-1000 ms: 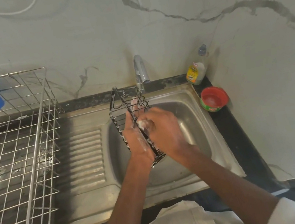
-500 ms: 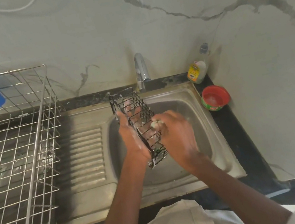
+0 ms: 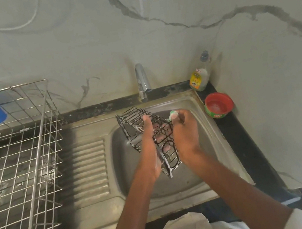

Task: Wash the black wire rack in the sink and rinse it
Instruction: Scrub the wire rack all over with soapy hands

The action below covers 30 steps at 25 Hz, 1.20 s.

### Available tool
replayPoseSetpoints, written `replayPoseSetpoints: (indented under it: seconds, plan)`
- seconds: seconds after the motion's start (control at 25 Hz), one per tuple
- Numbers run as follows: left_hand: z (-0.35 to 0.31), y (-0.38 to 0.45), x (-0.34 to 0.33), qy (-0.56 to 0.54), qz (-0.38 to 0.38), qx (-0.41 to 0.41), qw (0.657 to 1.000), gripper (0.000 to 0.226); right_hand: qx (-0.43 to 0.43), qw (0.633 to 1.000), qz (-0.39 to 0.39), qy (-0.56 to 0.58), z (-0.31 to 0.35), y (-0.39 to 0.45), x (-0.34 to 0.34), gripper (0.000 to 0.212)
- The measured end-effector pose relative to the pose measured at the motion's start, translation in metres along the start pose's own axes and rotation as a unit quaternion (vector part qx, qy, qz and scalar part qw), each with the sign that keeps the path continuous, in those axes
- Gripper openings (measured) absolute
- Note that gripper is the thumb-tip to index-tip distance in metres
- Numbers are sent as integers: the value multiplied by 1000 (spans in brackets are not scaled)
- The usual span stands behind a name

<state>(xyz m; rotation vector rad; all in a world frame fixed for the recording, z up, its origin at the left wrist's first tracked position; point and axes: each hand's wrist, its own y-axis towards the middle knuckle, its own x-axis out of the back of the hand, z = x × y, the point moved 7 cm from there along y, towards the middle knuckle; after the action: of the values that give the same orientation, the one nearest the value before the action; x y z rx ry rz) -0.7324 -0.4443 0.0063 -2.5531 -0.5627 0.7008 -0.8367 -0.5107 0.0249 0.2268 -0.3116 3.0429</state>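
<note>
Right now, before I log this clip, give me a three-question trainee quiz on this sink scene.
1. True or false: water runs from the chrome tap.
2. Which hand holds the green-and-white scrub pad against the black wire rack?
A. left hand
B. right hand
3. Fill in: the red round tub sits on the black counter, ____ of the steel sink basin.

Key: 1 false; 2 B; 3 right.
</note>
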Motion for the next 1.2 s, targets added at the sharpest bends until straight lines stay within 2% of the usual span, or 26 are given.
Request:
replayPoseSetpoints:
  seconds: [0.08,0.12,0.2,0.24,0.4,0.52,0.56,0.68,0.72,0.8,0.84,0.92,0.96,1.08,1.2]
  plan:
    - [8,4,3,-69,7,9,998,75,79,992,32,-91,18,6,5,9]
    - [10,6,4,-106,12,16,994,78,154,971,25,-183,30,6,9,12]
    - [12,7,2,-165,22,22,986,83,291,897,-27,-332,46,-4,16,23]
    - [14,9,2,-186,24,27,982,85,325,882,-28,-339,46,-16,15,22]
    - [17,12,1,-228,27,34,973,80,417,849,74,-317,34,-44,2,30]
    - [15,11,-3,-194,29,-1,981,74,370,889,9,-269,45,-22,14,26]
    - [16,11,-3,-179,28,-5,983,76,367,889,8,-273,48,-23,12,27]
    - [19,8,-6,-161,44,9,986,85,441,824,109,-338,36,-47,-7,26]
    - [20,9,-6,-156,47,5,987,87,429,833,107,-332,35,-41,-3,27]
    - [20,10,-7,-153,45,-4,987,89,377,873,60,-304,39,-21,9,29]
    - [21,9,-8,-152,45,0,987,91,386,871,66,-296,44,-22,8,27]
    - [24,10,-8,-153,62,20,986,100,462,818,106,-325,46,-49,-1,28]
    - [25,10,-8,-152,77,28,985,105,473,814,115,-317,43,-59,0,34]
    - [20,4,-12,-174,125,34,976,108,403,885,87,-215,40,-56,15,38]
    - [17,7,-14,-205,128,38,970,101,395,898,101,-168,55,-50,-2,33]
